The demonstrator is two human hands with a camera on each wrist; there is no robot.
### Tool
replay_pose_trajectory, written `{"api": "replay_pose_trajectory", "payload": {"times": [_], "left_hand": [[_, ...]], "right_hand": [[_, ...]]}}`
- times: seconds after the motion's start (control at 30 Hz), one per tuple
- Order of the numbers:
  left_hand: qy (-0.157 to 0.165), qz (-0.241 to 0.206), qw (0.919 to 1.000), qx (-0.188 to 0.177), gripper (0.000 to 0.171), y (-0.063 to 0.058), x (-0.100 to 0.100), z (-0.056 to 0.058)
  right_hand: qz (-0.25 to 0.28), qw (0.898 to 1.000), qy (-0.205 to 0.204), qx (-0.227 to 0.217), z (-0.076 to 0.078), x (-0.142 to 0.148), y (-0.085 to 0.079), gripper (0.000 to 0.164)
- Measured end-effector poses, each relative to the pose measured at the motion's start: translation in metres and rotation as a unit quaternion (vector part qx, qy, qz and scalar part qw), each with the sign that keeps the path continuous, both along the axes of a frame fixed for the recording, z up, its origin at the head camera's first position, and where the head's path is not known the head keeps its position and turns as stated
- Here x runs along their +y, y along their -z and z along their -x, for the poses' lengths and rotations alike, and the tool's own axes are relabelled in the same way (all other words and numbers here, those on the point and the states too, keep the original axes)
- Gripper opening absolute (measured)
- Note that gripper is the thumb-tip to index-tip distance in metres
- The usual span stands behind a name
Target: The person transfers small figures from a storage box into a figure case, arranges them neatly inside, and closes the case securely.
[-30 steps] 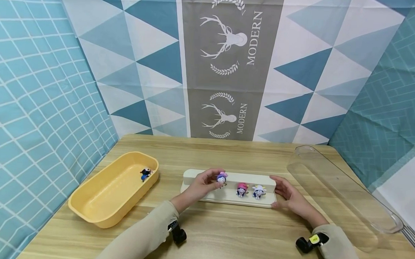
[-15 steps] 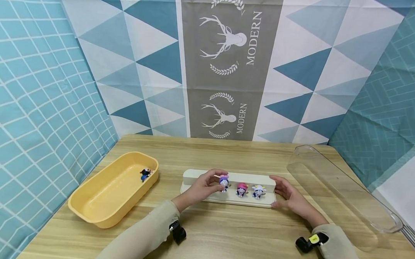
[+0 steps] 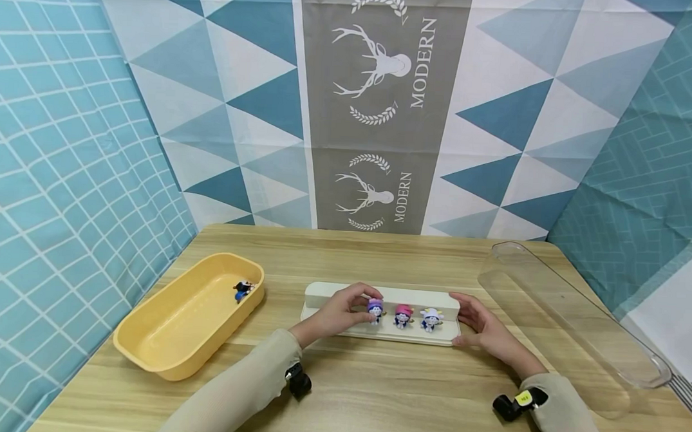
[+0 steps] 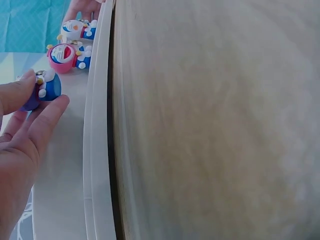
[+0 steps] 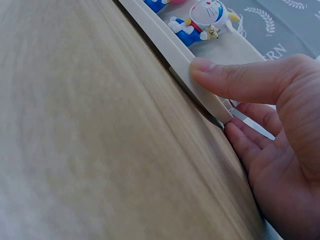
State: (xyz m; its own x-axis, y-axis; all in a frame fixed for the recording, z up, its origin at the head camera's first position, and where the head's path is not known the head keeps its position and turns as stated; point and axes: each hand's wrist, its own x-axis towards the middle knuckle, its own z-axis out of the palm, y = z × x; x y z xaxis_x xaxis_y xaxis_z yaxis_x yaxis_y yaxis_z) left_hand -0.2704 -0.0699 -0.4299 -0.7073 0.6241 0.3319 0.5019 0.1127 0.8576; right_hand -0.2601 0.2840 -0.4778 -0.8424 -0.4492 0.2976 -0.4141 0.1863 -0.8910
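Note:
My left hand (image 3: pixel 342 311) pinches a small cartoon-cat figurine with a purple hat (image 3: pixel 375 311) between thumb and fingers, over the left part of a cream stepped display base (image 3: pixel 418 298). To its right, a pink-hatted figurine (image 3: pixel 403 316) and a white-hatted one with yellow horns (image 3: pixel 431 319) stand in a row on the lower step. My right hand (image 3: pixel 488 332) holds the right end of the base. In the right wrist view its thumb (image 5: pixel 235 80) presses the front rim while the fingers lie round the corner. Whether the purple-hatted figurine touches the base, I cannot tell.
A yellow tub (image 3: pixel 170 324) stands on the left of the wooden table (image 3: pixel 373 397). Small dark and blue figurines (image 3: pixel 243 291) lie at its far right end. A long transparent cover (image 3: pixel 573 316) lies along the right side, partly past the table's edge.
My left hand has moved slightly right and lowered the purple-hatted figurine, which now stands more level with the other two. My right hand stays at the base's end.

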Motion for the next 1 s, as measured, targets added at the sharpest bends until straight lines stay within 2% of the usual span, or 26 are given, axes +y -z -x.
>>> {"api": "replay_pose_trajectory", "payload": {"times": [0.2, 0.4, 0.67, 0.83, 1.0], "left_hand": [[0.007, 0.037, 0.999, 0.022, 0.035, -0.0019, 0.0012, 0.0019], [0.012, 0.07, 0.9972, 0.025, 0.032, -0.0018, 0.0015, 0.0045], [0.019, 0.076, 0.9967, 0.022, 0.032, -0.0012, 0.0015, 0.0064], [0.017, 0.097, 0.9931, 0.063, 0.032, -0.0026, 0.0017, 0.0065], [0.014, 0.141, 0.9829, 0.118, 0.031, -0.007, 0.0023, 0.0051]], "right_hand": [[0.0, 1.0, 0.001, 0.003, -0.0004, -0.0005, -0.0004, 0.093], [0.0, 1.0, -0.001, 0.01, -0.0005, -0.0006, -0.0011, 0.092], [0.0, 1.0, -0.004, 0.01, -0.0004, -0.0003, -0.0005, 0.091], [0.002, 1.0, -0.006, 0.011, 0.0, -0.0003, 0.0003, 0.091], [0.001, 1.0, -0.003, 0.011, -0.0003, -0.0009, -0.0003, 0.091]]}}
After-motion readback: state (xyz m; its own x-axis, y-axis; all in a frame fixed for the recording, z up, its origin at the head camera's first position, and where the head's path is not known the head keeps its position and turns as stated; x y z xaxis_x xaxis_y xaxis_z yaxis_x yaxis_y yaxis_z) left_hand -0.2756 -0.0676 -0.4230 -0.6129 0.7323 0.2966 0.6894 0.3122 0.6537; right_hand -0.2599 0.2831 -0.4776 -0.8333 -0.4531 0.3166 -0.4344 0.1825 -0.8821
